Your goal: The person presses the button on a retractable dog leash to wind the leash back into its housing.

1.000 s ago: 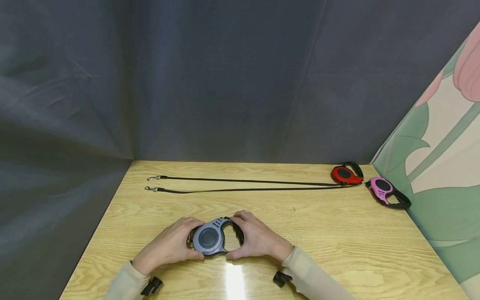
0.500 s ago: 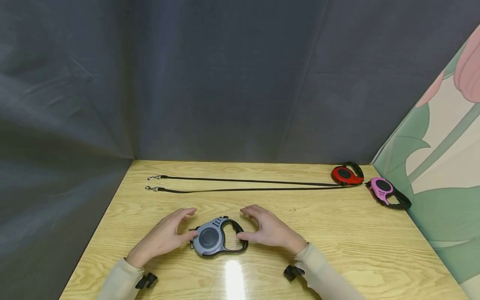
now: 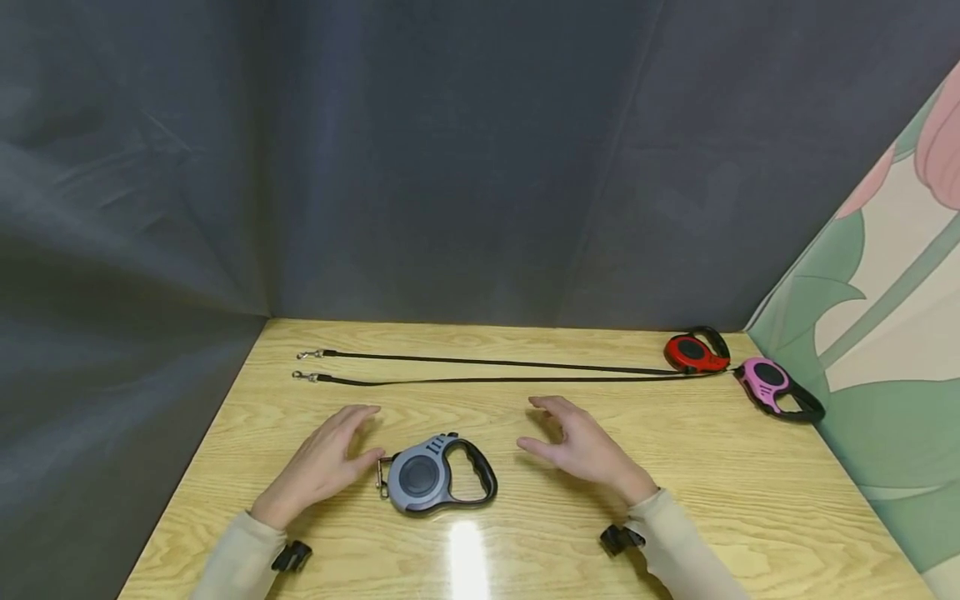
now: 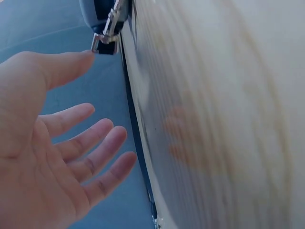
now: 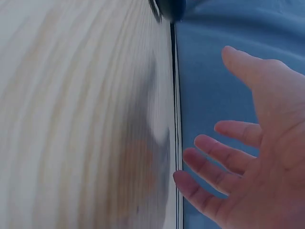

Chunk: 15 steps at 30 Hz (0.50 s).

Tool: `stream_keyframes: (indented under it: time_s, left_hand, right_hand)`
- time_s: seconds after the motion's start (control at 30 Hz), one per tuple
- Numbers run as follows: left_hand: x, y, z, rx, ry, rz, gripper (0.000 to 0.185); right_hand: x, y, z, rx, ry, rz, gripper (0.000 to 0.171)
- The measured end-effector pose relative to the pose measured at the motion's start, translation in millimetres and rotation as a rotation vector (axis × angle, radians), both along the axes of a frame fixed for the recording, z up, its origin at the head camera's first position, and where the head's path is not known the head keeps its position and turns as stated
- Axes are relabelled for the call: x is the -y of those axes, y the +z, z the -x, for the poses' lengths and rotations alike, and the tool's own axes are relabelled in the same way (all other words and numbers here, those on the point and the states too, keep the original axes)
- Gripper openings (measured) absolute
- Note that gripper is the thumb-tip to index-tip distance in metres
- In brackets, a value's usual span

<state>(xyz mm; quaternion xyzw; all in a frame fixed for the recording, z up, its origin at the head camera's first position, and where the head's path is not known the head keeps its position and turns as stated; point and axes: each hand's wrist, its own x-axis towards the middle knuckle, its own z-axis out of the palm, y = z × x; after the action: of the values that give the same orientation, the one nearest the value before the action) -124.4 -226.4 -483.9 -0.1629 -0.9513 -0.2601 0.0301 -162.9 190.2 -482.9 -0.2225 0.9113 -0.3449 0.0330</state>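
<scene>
A grey retractable leash (image 3: 431, 477) with a black handle lies flat on the wooden table (image 3: 675, 475), and its metal clip (image 4: 107, 32) points left. My left hand (image 3: 341, 448) hovers just left of it with relaxed, spread fingers, the thumb close to the clip. My right hand (image 3: 562, 435) hangs open to the right of the handle, a short gap away. Neither hand holds anything. The left wrist view shows the bare left palm (image 4: 43, 157). In the right wrist view the right palm (image 5: 259, 157) is bare too.
A red leash (image 3: 693, 352) and a pink leash (image 3: 772, 385) lie at the far right corner. Their black straps (image 3: 487, 371) run left across the table to two metal clips (image 3: 306, 367). Dark cloth walls stand behind and to the left, a floral panel to the right.
Both hands have let go of the grey leash and drawn apart, the left one leftward and the right one rightward. The leash now lies free on the table.
</scene>
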Motion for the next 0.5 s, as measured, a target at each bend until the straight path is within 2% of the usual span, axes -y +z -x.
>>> stream_keyframes:
  time_s: [0.27,0.5]
  left_hand:
    - [11,-0.8,2.4,0.006,0.028,0.006,0.055]
    - [21,3.1,12.4,0.008,0.044,0.037,0.051]
  right_hand:
    - [-32,0.5,3.5,-0.077,-0.070,0.008,0.064]
    - [-72,1.5,8.1,-0.089,-0.175,-0.023,0.061]
